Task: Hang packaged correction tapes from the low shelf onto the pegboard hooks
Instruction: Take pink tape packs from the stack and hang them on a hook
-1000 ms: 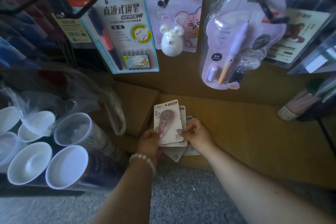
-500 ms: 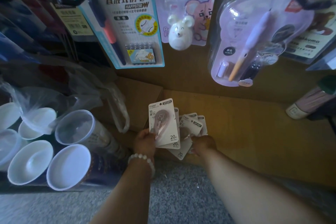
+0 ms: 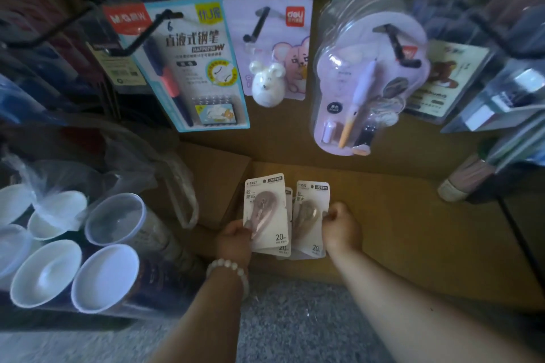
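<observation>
Two correction tape packs are sitting side by side over the low shelf (image 3: 413, 230), the left pack (image 3: 267, 212) in the left hand (image 3: 234, 240), the right pack (image 3: 309, 215) in the right hand (image 3: 342, 228). Lidded tubs (image 3: 76, 250) are standing to their left; a mouse-shaped pack (image 3: 269, 50) is hanging above.

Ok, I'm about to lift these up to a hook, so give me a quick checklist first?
1. Left hand grips its correction tape packs: ok.
2. Right hand grips the second pack: ok.
3. Packs squared into one stack: not ok, split between hands.
4. Hang holes aligned: cannot tell.
5. Free hook: cannot tell; the black hook carries mouse cards.
6. Packs left on the shelf: cannot tell.
</observation>
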Action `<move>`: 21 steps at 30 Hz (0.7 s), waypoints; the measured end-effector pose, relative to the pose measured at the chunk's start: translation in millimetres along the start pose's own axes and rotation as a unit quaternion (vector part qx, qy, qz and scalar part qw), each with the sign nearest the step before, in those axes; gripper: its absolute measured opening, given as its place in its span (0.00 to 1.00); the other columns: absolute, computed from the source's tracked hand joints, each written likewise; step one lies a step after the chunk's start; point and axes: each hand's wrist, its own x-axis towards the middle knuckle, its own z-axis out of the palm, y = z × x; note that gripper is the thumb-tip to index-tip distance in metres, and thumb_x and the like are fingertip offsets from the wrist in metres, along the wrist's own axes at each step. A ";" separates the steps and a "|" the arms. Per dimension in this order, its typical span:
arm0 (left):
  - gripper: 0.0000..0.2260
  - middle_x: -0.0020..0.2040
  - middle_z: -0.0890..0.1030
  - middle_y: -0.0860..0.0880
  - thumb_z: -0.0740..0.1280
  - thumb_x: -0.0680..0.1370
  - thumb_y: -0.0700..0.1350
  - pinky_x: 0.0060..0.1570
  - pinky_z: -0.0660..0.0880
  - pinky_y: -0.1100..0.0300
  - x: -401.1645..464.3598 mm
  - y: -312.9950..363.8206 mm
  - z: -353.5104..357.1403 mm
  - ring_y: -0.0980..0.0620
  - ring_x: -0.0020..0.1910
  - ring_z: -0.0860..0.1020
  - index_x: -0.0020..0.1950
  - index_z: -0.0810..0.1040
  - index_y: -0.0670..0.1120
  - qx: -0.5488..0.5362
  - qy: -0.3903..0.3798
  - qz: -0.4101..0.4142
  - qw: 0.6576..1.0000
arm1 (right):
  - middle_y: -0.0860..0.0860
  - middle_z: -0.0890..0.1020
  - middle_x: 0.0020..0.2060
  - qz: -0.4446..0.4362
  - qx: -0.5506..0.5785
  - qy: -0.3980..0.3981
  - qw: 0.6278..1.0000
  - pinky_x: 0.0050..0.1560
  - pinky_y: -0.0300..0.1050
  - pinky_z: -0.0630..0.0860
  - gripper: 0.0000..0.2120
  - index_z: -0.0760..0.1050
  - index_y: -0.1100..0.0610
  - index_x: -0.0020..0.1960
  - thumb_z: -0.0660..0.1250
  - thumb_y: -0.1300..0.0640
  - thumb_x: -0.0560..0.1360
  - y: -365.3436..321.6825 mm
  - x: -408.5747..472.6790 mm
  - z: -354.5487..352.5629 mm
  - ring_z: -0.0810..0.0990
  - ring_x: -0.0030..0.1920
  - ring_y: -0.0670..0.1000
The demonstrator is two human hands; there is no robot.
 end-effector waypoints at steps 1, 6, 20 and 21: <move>0.09 0.46 0.79 0.43 0.63 0.81 0.38 0.47 0.72 0.54 -6.4 3.5 1.9 0.45 0.46 0.75 0.58 0.80 0.37 0.008 -0.004 0.009 1.000 | 0.49 0.72 0.30 -0.017 0.003 0.016 1.000 0.31 0.44 0.63 0.08 0.67 0.55 0.41 0.58 0.58 0.79 -2.1 -3.5 -8.4 0.73 0.35 0.55; 0.08 0.50 0.82 0.42 0.63 0.80 0.38 0.53 0.75 0.52 -40.2 23.1 6.0 0.44 0.48 0.77 0.55 0.81 0.41 0.024 -0.021 0.049 0.998 | 0.52 0.75 0.34 -0.077 0.013 0.079 0.994 0.31 0.45 0.60 0.06 0.67 0.54 0.44 0.57 0.57 0.80 -11.7 -23.2 -42.2 0.70 0.34 0.55; 0.10 0.55 0.80 0.43 0.60 0.82 0.43 0.41 0.79 0.58 -138.5 71.6 9.1 0.48 0.49 0.81 0.62 0.74 0.44 0.217 -0.132 0.115 0.960 | 0.55 0.77 0.34 -0.088 0.035 0.146 0.985 0.33 0.46 0.63 0.05 0.66 0.56 0.44 0.58 0.58 0.79 -0.9 -97.0 -123.4 0.76 0.37 0.59; 0.10 0.55 0.80 0.45 0.60 0.82 0.44 0.35 0.79 0.62 -147.6 71.7 12.4 0.50 0.47 0.81 0.63 0.73 0.45 0.220 -0.145 0.112 0.958 | 0.57 0.79 0.36 -0.077 0.045 0.155 0.984 0.35 0.47 0.65 0.05 0.67 0.56 0.44 0.58 0.58 0.79 2.4 -100.3 -128.2 0.78 0.39 0.61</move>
